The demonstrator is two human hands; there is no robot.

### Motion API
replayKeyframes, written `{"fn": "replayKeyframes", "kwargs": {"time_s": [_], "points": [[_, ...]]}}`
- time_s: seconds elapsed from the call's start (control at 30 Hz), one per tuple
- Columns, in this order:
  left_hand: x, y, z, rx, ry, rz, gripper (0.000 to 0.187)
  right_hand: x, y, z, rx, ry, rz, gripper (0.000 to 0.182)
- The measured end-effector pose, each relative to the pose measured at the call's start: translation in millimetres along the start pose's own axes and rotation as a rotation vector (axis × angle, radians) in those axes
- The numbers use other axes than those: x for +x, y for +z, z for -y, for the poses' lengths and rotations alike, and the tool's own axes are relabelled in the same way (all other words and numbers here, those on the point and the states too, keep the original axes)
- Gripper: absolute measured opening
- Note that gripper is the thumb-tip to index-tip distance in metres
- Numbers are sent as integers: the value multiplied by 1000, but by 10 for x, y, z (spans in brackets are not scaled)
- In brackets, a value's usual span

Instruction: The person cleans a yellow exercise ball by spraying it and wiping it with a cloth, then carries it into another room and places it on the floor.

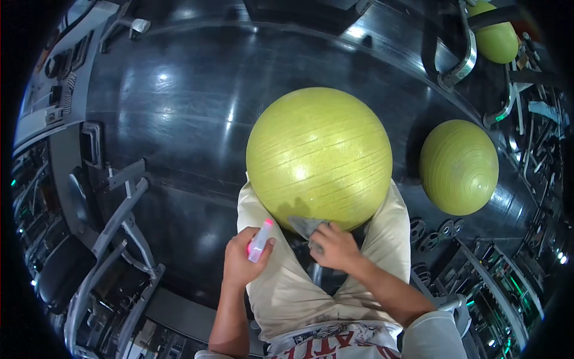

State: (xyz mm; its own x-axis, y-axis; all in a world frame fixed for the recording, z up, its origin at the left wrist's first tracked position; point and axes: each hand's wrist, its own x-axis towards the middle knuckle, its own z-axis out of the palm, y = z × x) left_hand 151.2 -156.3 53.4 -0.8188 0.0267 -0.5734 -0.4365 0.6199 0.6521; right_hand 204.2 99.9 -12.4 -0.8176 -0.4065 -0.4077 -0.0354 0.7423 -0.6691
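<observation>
A large yellow-green exercise ball [317, 149] rests between my knees, its ridged surface shiny under the lights. My left hand [244, 254] is wrapped round a small clear spray bottle [260, 240] with a pink top, held over my left thigh. Bunched in my right hand [336, 246] is a grey cloth [305, 225], which overlaps the near lower edge of the ball. The shadow of a hand falls on the ball just above the cloth.
A second exercise ball [459, 167] sits on the dark floor to the right, and a third ball [495, 37] is farther back. Weight plates [429, 242] lie at the right. A padded gym machine [113, 239] stands on the left, and a metal frame [463, 60] at upper right.
</observation>
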Motion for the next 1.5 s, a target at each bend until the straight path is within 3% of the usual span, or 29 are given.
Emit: {"fn": "replayKeyframes", "kwargs": {"time_s": [0.13, 0.2, 0.27, 0.37, 0.4, 0.43, 0.53, 0.6, 0.73, 0.83, 0.9, 0.93, 0.97, 1.0, 1.03, 1.07, 1.2, 1.3, 1.37, 1.4, 1.5], "points": [[-26, 15, -174, 24, 83, 59, 20, 482, -891, -370, 298, 57, -409, 15], [-9, 15, -337, -17, 145, 73, 17, 871, -1375, -816, 260, 66, -670, 14], [14, 31, -508, -50, 171, 91, 17, 1240, -1661, -1216, 102, 137, -792, 17], [53, 57, -697, -76, 239, 118, 17, 1570, -1433, -1803, 242, 323, -701, 23], [66, 60, -746, -82, 263, 129, 16, 1566, -1250, -1832, 286, 439, -536, 27], [77, 58, -805, -62, 267, 135, 17, 1501, -1043, -1630, 100, 289, -573, 25], [123, 140, -832, -130, 203, 144, 17, 963, -723, -855, -44, 240, -510, 20], [173, 200, -893, -130, 224, 149, 18, 438, -518, -538, -134, 136, -310, 18], [227, 347, -1135, -235, 214, 169, 18, -348, 54, -443, 80, 22, 54, 23], [244, 453, -1184, -103, 276, 274, 21, -569, 194, -638, 287, 179, 160, 23], [227, 574, -1221, -50, 314, 280, 23, -520, -167, -877, 624, 301, 152, 24], [222, 655, -1241, -25, 335, 287, 24, -440, -705, -836, 536, 447, 167, 26], [206, 755, -1240, -32, 332, 273, 28, -462, -923, -1110, 450, 465, 97, 26], [202, 841, -1232, 3, 317, 294, 28, -416, -1330, -1183, 386, 574, -37, 20], [198, 921, -1222, 38, 302, 317, 28, -483, -1438, -1652, 441, 364, -275, 16], [193, 993, -1211, 72, 287, 338, 29, -354, -1799, -1595, 514, 657, -372, 13], [159, 1070, -1117, 124, 252, 269, 30, 31, -2243, -2194, 578, 688, -783, 21], [179, 858, -1027, -28, 127, 246, 28, 438, -1861, -2605, 506, 709, -695, 27], [200, 663, -875, -38, 105, 178, 25, 699, -1547, -2263, 535, 754, -539, 35], [204, 549, -797, -42, 91, 146, 23, 764, -1163, -2270, 399, 613, -526, 33], [207, 194, -691, -34, -61, 30, 21, 708, -543, -1480, 145, 574, -679, 25]]}}
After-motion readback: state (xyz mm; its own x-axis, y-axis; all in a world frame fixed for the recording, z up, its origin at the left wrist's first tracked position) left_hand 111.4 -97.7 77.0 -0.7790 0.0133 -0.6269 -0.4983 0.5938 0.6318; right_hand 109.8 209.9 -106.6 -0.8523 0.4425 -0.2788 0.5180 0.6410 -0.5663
